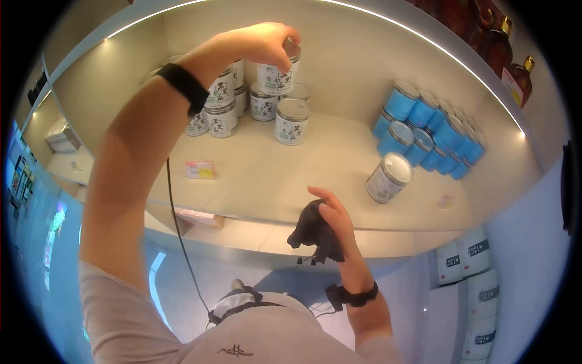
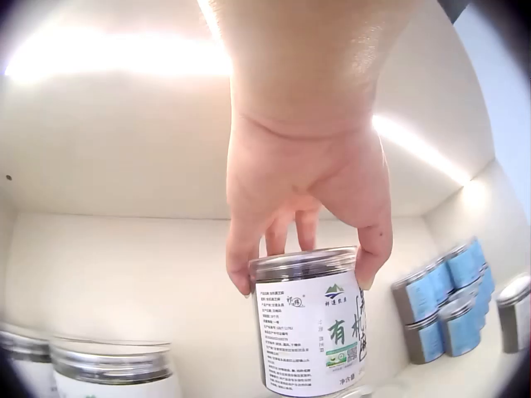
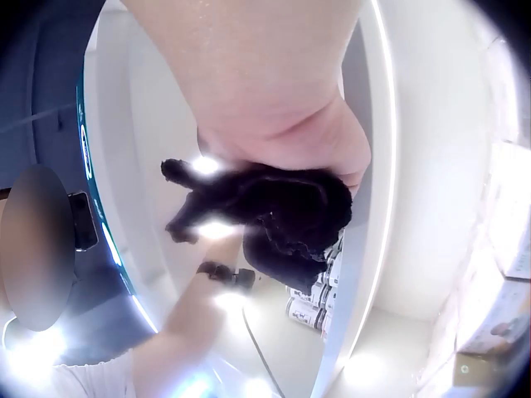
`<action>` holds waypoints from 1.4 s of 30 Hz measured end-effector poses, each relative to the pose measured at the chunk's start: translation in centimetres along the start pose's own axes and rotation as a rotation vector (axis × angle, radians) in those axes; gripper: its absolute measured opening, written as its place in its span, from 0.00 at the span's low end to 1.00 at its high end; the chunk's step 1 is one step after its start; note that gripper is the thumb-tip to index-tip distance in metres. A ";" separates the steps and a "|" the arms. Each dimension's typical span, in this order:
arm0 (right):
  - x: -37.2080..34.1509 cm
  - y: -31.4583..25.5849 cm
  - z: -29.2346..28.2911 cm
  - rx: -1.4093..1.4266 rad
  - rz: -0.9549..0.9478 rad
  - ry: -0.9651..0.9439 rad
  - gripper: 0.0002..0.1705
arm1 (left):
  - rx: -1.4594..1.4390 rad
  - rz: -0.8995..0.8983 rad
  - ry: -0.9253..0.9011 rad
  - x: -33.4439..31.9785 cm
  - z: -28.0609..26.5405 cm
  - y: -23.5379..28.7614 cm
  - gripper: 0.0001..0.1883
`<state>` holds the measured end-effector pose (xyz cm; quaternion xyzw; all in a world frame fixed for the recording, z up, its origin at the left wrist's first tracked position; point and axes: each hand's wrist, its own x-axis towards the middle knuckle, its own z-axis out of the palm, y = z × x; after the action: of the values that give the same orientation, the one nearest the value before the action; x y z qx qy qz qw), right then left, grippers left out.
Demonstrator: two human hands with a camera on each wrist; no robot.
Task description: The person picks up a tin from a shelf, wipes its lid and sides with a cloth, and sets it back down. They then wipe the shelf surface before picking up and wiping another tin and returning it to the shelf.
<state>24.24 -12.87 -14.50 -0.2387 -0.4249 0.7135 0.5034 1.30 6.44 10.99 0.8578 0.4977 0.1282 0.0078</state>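
Note:
My left hand (image 1: 267, 43) reaches over the shelf and grips a white-labelled jar of black sesame (image 1: 274, 77) from above. Thumb and fingers straddle its silvery lid in the left wrist view, where the jar (image 2: 307, 332) stays upright. In the head view it overlaps another sesame jar (image 1: 264, 104) behind the front one (image 1: 292, 124). Lower down, before the shelf's front edge, my right hand (image 1: 341, 223) holds a bunched black cloth (image 1: 315, 233). The cloth (image 3: 282, 211) hangs below the palm in the right wrist view, hiding most of the fingers.
Stacked sesame jars (image 1: 221, 120) stand on the left of the shelf (image 1: 339, 145), a price card (image 1: 200, 170) before them. A single jar (image 1: 389, 177) stands right, near blue cans (image 1: 397, 138). A cable (image 1: 179, 230) hangs beside my left arm. Boxes (image 1: 485, 294) are stacked lower right.

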 end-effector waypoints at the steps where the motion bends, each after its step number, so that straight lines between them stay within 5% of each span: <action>1: -0.1 0.0 0.0 -0.033 0.002 0.009 0.28 | 0.001 -0.008 0.004 0.5 0.2 -0.9 0.40; 11: 0.2 0.7 -1.2 -0.046 -0.051 0.077 0.29 | 0.031 -0.095 -0.157 5.9 2.9 -6.2 0.44; 27: 0.3 0.9 -1.1 -0.030 -0.059 0.068 0.30 | -0.035 -0.098 -0.140 7.1 3.8 -8.2 0.39; 32: 0.2 1.2 -1.2 -0.026 -0.077 0.053 0.29 | 0.148 0.010 -0.043 6.6 4.1 -7.8 0.35; 42: -0.2 1.1 -0.6 -0.071 -0.072 0.075 0.30 | 0.298 -0.085 0.082 5.7 5.1 -6.7 0.30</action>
<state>24.17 -13.00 -15.78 -0.2677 -0.4390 0.6699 0.5356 -0.56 15.28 6.37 0.8218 0.5468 0.0874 -0.1342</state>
